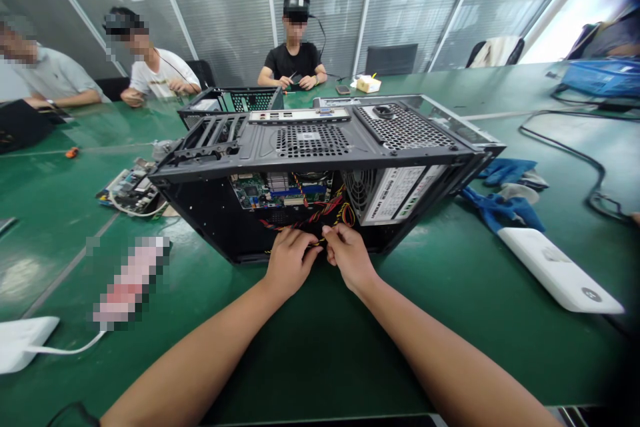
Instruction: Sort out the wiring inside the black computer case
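An open black computer case (320, 147) lies on its side on the green table (310, 347), its open side facing me. Inside it I see a motherboard (280, 190), a power supply (395, 190) and a bundle of red, yellow and black cables (320, 213). My left hand (290, 260) and my right hand (347, 253) meet at the case's lower front edge. Both are closed in a pinch on the cables there. What lies under the fingers is hidden.
A loose circuit board (131, 188) lies left of the case. Blue gloves (505, 203) and a white box (560, 268) lie to the right, a white device with a cord (23, 341) at the near left. Three people sit along the far side. Black cables (585, 160) run at the right.
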A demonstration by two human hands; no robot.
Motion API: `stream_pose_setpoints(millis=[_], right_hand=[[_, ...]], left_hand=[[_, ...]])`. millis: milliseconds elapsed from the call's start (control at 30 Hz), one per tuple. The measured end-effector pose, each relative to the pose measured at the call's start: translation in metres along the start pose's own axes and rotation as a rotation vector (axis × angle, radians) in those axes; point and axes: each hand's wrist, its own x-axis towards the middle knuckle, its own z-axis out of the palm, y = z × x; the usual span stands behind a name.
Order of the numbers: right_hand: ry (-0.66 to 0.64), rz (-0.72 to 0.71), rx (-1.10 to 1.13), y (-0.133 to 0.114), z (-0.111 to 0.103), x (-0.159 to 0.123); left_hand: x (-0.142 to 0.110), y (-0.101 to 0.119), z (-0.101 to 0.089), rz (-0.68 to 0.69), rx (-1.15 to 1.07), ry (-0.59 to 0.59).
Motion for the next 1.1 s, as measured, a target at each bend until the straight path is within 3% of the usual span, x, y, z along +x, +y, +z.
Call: stream_pose_setpoints(millis=[567,1100], right_hand=[[-0.027,-0.008,-0.025,0.0055,-0.0023,0.0021],[-0.008,0.018,0.014,0.0007,-0.0006,0.0009]], left_hand=[[0.0049,0.0023,-0.0034,-0.021,0.102,-0.054],[0.0008,-0.0005,-0.0009,-0.019,0.105,0.005]])
